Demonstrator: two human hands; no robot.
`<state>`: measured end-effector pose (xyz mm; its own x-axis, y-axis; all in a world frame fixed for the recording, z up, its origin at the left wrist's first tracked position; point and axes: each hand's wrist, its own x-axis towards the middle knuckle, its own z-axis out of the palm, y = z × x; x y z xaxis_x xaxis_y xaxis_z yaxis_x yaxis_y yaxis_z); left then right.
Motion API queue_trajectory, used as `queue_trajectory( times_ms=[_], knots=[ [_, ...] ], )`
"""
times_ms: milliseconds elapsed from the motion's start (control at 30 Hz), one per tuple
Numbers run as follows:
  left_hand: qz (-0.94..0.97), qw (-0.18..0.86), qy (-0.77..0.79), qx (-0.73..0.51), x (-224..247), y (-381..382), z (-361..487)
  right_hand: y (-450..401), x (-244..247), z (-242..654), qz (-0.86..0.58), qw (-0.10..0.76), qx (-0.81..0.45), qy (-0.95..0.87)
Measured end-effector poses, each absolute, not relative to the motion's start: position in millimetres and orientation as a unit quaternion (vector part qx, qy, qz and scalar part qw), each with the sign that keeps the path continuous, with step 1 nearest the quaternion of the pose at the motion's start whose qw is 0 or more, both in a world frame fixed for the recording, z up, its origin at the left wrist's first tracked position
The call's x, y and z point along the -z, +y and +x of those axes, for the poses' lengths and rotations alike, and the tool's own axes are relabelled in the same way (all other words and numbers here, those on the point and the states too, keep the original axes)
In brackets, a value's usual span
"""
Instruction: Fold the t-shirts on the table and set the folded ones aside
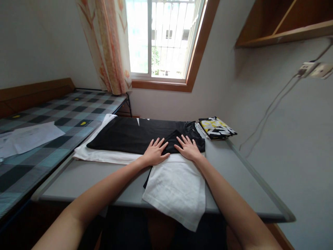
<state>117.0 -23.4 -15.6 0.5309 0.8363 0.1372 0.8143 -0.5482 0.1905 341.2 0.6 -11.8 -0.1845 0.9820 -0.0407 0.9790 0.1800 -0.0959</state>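
A black garment lies on top of a white garment on a grey table. The white cloth shows along the left and near sides of the black one, and a wide part of it hangs over the table's front edge. My left hand rests flat with fingers spread at the near edge of the black cloth. To its right, my right hand lies palm down, fingers spread, on the black cloth near its collar end. Neither hand grips anything.
The grey table has a folded black, white and yellow garment at its back right corner. On the left, papers lie on a bed with a checked cover. A wall shelf hangs at upper right.
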Motion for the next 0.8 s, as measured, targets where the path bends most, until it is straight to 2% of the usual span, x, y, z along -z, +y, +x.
queue_trajectory(
  times_ms=[133, 267, 500, 633, 800],
  knots=[
    [0.892, 0.060, 0.427, -0.136, 13, -19, 96, -1, 17, 343, -0.631, 0.042, -0.025, -0.774],
    [0.920, 0.060, 0.340, -0.184, 7, -16, 47, -5, 20, 345, -0.607, 0.106, 0.014, -0.788],
    [0.920, -0.025, 0.355, -0.163, 2, -19, -65, -17, 9, 373, -0.405, 0.208, 0.082, -0.886],
    [0.905, -0.054, 0.401, -0.131, 0, -28, -113, -21, 0, 390, -0.357, 0.195, 0.120, -0.905],
    [0.911, -0.027, 0.398, -0.101, -6, -46, -126, -23, -3, 394, -0.362, 0.154, 0.112, -0.912]
  ],
)
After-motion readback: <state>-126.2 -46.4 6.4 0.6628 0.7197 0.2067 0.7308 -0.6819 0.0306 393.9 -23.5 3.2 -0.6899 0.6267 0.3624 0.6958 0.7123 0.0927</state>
